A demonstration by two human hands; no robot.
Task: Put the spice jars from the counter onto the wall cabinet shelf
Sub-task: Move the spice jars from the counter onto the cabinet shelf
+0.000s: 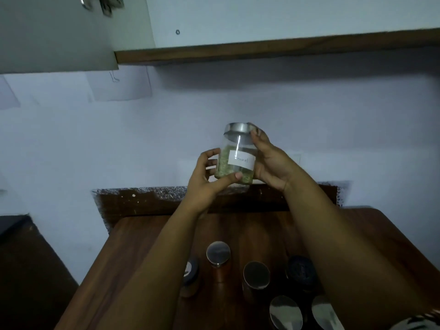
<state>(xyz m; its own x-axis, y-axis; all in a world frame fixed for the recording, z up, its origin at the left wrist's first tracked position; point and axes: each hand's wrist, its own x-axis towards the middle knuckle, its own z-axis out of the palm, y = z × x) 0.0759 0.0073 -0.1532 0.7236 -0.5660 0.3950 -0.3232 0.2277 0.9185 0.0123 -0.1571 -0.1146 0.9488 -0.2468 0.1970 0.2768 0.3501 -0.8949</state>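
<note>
Glass jar, likely light, smooth and breakable, sits tilted between both hands: left hand cups its base, right hand wraps body and lid.

The jar label is blurred, perhaps reading "fennel".

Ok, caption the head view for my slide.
Both hands, left and right, hold a labelled spice jar above the wooden counter.

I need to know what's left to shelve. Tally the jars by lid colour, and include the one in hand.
Silver-lidded jars: 5, one held, four on the counter
Dark-lidded jars: 2
Total: 7
</note>
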